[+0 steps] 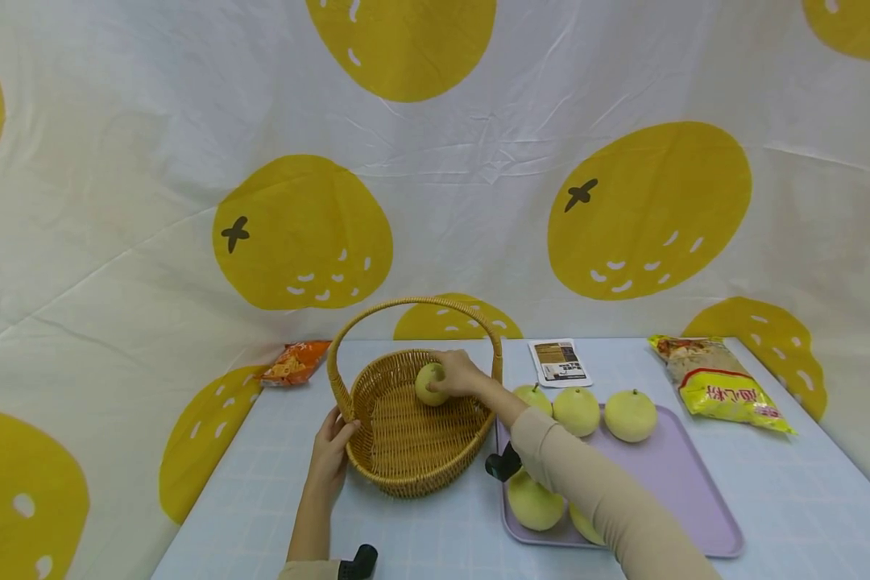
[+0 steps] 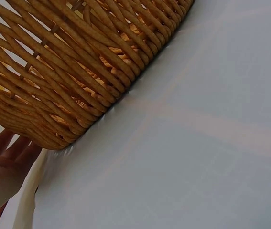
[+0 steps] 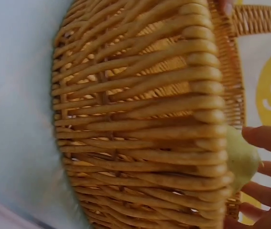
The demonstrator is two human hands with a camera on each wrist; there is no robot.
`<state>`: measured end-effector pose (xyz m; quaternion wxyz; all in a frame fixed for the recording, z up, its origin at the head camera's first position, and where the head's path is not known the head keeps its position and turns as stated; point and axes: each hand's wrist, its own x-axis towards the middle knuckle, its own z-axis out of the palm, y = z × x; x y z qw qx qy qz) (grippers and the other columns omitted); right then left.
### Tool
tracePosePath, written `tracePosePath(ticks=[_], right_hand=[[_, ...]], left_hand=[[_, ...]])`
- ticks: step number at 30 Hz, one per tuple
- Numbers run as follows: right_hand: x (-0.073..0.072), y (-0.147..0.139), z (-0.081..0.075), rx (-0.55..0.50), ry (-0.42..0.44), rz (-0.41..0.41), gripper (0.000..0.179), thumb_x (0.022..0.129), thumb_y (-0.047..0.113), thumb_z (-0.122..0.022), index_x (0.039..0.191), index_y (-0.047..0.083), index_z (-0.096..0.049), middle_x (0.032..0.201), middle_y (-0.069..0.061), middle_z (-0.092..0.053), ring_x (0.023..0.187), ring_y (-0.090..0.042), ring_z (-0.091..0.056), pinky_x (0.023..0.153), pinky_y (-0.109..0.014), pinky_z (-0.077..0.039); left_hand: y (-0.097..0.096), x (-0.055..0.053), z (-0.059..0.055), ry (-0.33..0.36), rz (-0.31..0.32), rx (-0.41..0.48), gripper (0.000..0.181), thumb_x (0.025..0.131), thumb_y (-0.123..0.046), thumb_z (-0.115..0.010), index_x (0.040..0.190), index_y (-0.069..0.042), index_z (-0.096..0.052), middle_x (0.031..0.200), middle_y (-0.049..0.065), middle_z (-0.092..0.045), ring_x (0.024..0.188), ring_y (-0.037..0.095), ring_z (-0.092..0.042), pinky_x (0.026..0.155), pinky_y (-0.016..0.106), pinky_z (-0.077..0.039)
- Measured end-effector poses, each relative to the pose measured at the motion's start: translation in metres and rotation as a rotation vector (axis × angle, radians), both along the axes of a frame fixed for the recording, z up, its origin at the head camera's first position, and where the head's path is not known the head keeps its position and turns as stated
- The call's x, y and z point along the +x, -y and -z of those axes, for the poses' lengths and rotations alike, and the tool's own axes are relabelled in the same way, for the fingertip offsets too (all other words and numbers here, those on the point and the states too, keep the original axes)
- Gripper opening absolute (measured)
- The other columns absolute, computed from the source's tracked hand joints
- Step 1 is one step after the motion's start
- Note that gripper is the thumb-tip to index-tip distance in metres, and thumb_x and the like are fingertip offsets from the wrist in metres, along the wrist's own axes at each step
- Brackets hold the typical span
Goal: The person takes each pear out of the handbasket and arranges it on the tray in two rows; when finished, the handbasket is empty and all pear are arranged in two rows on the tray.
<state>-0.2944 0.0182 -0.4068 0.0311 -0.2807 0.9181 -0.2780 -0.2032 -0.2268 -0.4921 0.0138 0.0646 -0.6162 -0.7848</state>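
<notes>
A wicker basket (image 1: 406, 447) with a tall arched handle stands on the table. My left hand (image 1: 329, 445) grips its left rim near the foot of the handle, thumb over the edge; in the left wrist view the fingers (image 2: 16, 155) lie against the woven side. My right hand (image 1: 458, 374) reaches over the basket's right side and holds a yellow-green pear (image 1: 430, 385) inside the basket, near the back. In the right wrist view the same pear (image 3: 240, 160) shows partly behind the rim, with fingers round it.
Right of the basket, a purple tray (image 1: 667, 483) bears several pears (image 1: 631, 415), some partly hidden by my right sleeve. An orange snack bag (image 1: 295, 362) lies at the back left, a white packet (image 1: 560, 362) behind the tray, and a yellow food bag (image 1: 721, 383) at the back right.
</notes>
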Motion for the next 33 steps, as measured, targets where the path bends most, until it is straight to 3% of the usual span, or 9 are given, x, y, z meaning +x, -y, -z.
tracePosePath(ticks=[6,13,21,23,27,29,30,33], right_hand=[[0.005,0.005,0.004,0.181,-0.047,0.014,0.052,0.085,0.020,-0.069,0.131,0.002,-0.052,0.131,-0.019,-0.050,0.121,-0.038,-0.044,0.092,-0.049,-0.045],[0.006,0.003,-0.004,0.150,0.039,-0.021,0.050,0.085,0.011,-0.069,0.131,0.005,-0.053,0.132,-0.022,-0.046,0.116,-0.037,-0.049,0.093,-0.048,-0.045],[-0.002,-0.001,0.001,0.130,0.071,-0.056,0.058,0.080,0.015,-0.075,0.131,0.002,-0.051,0.129,-0.018,-0.053,0.119,-0.034,-0.048,0.097,-0.047,-0.042],[-0.008,-0.002,0.007,0.100,0.065,-0.066,0.056,0.079,0.022,-0.076,0.125,0.001,-0.053,0.123,-0.016,-0.056,0.114,-0.031,-0.051,0.092,-0.043,-0.045],[-0.009,-0.003,0.006,0.075,0.129,-0.068,0.054,0.076,0.030,-0.079,0.113,0.002,-0.051,0.107,-0.013,-0.059,0.098,-0.025,-0.057,0.080,-0.036,-0.049],[-0.008,-0.002,0.008,0.064,0.160,-0.088,0.056,0.078,0.031,-0.077,0.117,0.003,-0.050,0.108,-0.013,-0.059,0.097,-0.024,-0.057,0.078,-0.035,-0.049],[-0.001,-0.001,0.001,0.078,0.193,-0.085,0.055,0.079,0.027,-0.076,0.120,0.001,-0.050,0.111,-0.015,-0.059,0.100,-0.027,-0.057,0.081,-0.037,-0.049],[0.002,0.000,0.003,0.090,0.186,-0.153,0.056,0.085,0.025,-0.071,0.131,0.001,-0.049,0.121,-0.017,-0.058,0.107,-0.030,-0.056,0.085,-0.039,-0.049]], left_hand=[[-0.001,0.000,0.000,0.000,0.007,0.006,0.069,0.095,-0.009,-0.052,0.152,-0.009,-0.014,0.152,0.017,-0.024,0.134,0.027,-0.032,0.106,0.034,-0.034],[0.000,0.001,0.001,0.012,-0.017,-0.006,0.068,0.093,-0.010,-0.054,0.151,-0.010,-0.018,0.151,0.017,-0.027,0.133,0.027,-0.033,0.092,0.020,-0.042],[0.001,0.003,0.000,0.022,-0.016,-0.010,0.069,0.093,-0.010,-0.054,0.151,-0.010,-0.015,0.151,0.018,-0.026,0.133,0.027,-0.033,0.094,0.022,-0.042],[0.002,0.002,0.000,0.020,-0.017,-0.007,0.069,0.094,-0.010,-0.053,0.151,-0.009,-0.015,0.151,0.018,-0.026,0.134,0.027,-0.033,0.092,0.020,-0.042],[0.002,0.002,0.000,0.008,-0.013,-0.002,0.068,0.094,-0.009,-0.052,0.151,-0.009,-0.016,0.151,0.018,-0.025,0.134,0.028,-0.032,0.088,0.017,-0.043],[0.001,0.001,0.000,0.002,-0.008,-0.003,0.067,0.094,-0.009,-0.052,0.151,-0.009,-0.017,0.151,0.018,-0.026,0.134,0.028,-0.033,0.090,0.018,-0.043],[0.001,0.001,0.000,-0.001,-0.004,-0.003,0.067,0.094,-0.009,-0.052,0.151,-0.009,-0.017,0.151,0.018,-0.026,0.133,0.028,-0.033,0.091,0.019,-0.043],[0.000,0.001,0.000,0.004,0.002,-0.006,0.067,0.095,-0.010,-0.053,0.151,-0.010,-0.017,0.151,0.017,-0.026,0.133,0.027,-0.033,0.096,0.022,-0.041]])
